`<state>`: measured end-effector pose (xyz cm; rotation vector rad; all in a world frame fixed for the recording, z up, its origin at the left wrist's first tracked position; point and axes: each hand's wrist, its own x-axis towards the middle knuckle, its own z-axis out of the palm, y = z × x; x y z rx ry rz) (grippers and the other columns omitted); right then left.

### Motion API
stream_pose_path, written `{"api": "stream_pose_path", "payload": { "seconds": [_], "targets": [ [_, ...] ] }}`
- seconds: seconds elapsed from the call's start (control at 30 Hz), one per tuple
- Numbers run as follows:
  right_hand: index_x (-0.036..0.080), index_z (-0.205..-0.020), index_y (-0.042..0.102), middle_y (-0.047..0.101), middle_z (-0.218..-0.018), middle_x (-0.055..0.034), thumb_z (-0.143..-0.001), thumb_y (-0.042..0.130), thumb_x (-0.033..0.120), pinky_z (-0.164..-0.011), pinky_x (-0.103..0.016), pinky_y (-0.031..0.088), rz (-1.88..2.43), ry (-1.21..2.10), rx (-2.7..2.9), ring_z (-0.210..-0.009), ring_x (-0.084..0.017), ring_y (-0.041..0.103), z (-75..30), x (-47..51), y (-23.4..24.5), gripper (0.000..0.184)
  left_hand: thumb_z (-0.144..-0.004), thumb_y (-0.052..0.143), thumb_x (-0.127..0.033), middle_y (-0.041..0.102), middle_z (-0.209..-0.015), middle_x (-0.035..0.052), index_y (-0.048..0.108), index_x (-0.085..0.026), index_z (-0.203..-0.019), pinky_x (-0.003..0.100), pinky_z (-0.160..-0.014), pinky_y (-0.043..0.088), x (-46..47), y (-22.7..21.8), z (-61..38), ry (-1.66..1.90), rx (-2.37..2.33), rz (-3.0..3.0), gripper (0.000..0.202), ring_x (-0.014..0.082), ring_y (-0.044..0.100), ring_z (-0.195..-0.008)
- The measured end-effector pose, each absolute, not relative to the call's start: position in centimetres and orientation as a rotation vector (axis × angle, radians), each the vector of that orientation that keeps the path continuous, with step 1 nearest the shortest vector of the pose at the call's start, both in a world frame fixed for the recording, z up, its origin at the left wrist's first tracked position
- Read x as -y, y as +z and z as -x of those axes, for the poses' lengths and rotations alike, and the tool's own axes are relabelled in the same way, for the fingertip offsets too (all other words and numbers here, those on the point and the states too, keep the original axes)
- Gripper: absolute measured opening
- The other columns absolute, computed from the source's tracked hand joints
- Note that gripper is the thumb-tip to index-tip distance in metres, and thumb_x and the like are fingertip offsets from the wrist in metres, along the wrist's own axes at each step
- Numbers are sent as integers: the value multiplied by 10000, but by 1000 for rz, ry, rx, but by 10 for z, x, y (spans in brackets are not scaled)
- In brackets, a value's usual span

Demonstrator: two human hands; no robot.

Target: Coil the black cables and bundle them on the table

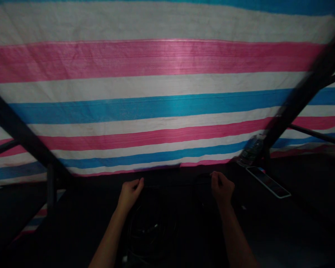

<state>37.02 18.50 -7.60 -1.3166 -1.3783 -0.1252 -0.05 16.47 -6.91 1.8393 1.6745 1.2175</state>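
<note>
My left hand [131, 191] is closed in a pinch, thumb against the fingers, above the dark surface. Across from it, my right hand [222, 187] is pinched as well. A thin black cable [203, 175] curves out from the right fingertips, and a faint dark strand of it seems to run across to the left hand. Poor light hides most of its length. Below and between my forearms lies a loose heap of black cables [145, 232] with small light-coloured connector ends.
A white-edged phone [268, 182] lies flat to the right, beside a clear plastic bottle [251, 150]. Dark slanted bars [25, 130] stand on the left and on the right [304, 89]. A striped pink, blue and white sheet [167, 85] hangs behind.
</note>
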Motion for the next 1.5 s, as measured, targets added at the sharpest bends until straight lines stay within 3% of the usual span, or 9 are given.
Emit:
{"api": "stream_pose_path", "payload": {
  "seconds": [0.27, 0.4, 0.53, 0.8, 0.93, 1.1, 1.3, 1.5],
  "targets": [
    [185, -736, 679, 447, -481, 36, -986, 362, 400, -431, -247, 325, 1185, 287, 1533, -412, -132, 441, -320, -172, -74, 457, -940, 424, -504, 398, -469, -32, 451, -211, -502, 257, -488, 271, -162, -74, -12, 1337, -1705, -1663, 528, 120, 383, -466],
    [206, -660, 660, 415, -444, 45, -973, 427, 435, -433, -246, 295, 1169, 383, 1657, -387, -118, 421, -297, -166, -77, 453, -934, 432, -522, 414, -466, -25, 491, -211, -510, 253, -475, 291, -165, -73, -1, 1463, -1788, -1509, 529, 131, 407, -468],
    [213, -555, 560, 450, -463, 35, -926, 539, 452, -483, -260, 276, 1251, 309, 1642, -411, -105, 417, -298, -170, -79, 442, -928, 442, -514, 389, -465, -36, 480, -219, -534, 243, -446, 286, -164, -66, 10, 1651, -1819, -1241, 494, 126, 370, -455],
    [191, -673, 640, 608, -553, -35, -954, 466, 562, -519, -271, 280, 1567, -113, 1423, -475, -153, 521, -328, -188, -84, 496, -849, 579, -507, 230, -527, -64, 332, -216, -484, 242, -476, 211, -160, -60, 2, 1659, -1883, -1443, 528, 94, 265, -505],
    [191, -647, 614, 577, -508, -16, -1000, 398, 483, -503, -262, 325, 1456, -64, 1516, -451, -150, 531, -324, -183, -81, 507, -859, 571, -523, 235, -539, -66, 350, -213, -504, 241, -487, 229, -162, -70, -1, 1631, -1837, -1484, 520, 95, 277, -511],
    [179, -744, 659, 625, -559, -7, -1042, 311, 349, -507, -224, 415, 1210, 29, 1702, -477, -130, 598, -296, -165, -76, 488, -881, 542, -503, 258, -534, -61, 353, -214, -514, 242, -488, 243, -161, -72, -8, 1561, -1778, -1558, 504, 97, 290, -507],
    [187, -730, 665, 682, -601, -32, -1012, 411, 342, -541, -241, 446, 956, 19, 1886, -520, -139, 638, -266, -143, -76, 410, -895, 511, -447, 261, -530, -58, 354, -203, -498, 246, -496, 239, -160, -76, -19, 1478, -1688, -1745, 492, 90, 290, -498],
    [192, -699, 607, 589, -509, 14, -975, 538, 218, -495, -251, 394, 862, -182, 1842, -443, -113, 544, -254, -135, -70, 286, -892, 508, -447, 259, -512, -62, 357, -207, -495, 244, -480, 229, -162, -80, -17, 1494, -1690, -1728, 487, 89, 285, -479]
  ]
}}
